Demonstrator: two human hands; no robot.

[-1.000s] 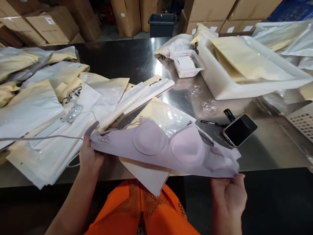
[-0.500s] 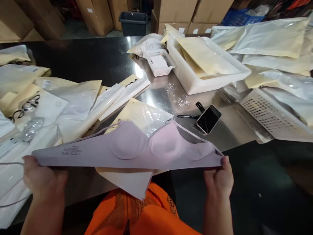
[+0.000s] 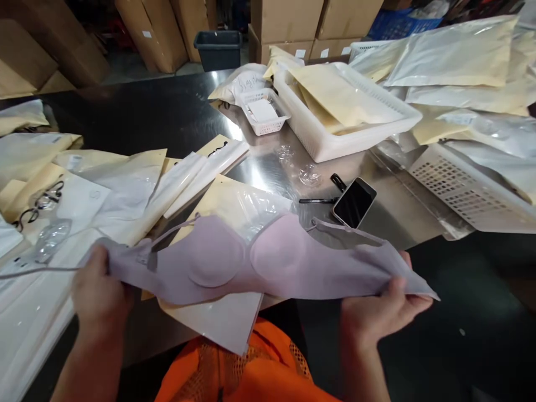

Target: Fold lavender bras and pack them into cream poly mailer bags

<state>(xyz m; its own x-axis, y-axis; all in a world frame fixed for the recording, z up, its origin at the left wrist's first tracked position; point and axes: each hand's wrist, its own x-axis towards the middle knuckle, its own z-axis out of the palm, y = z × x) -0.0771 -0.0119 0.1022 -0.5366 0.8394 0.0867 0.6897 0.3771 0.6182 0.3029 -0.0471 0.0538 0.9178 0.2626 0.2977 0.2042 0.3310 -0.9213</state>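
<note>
A pale lilac bra is stretched sideways in front of me, cups facing up, with a thin strap above each side. My left hand is closed around the left band, which bunches and folds at the fingers. Toward the other end, my right hand pinches the right band between thumb and fingers, and the band's tip sticks out past them. Under the bra lies a cream and white packet with shiny plastic, partly covered by the cups. A white sheet or bag shows below the bra's lower edge.
On the metal table are a phone, a black pen and a small white basket. A large white tray holds cream packets. Plastic-wrapped packets pile up at left; a perforated basket stands at right.
My left hand has moved inward, so the left band now folds and its printed text is mostly hidden. My right hand has shifted its hold inward along the band, leaving the tip beyond the fingers.
</note>
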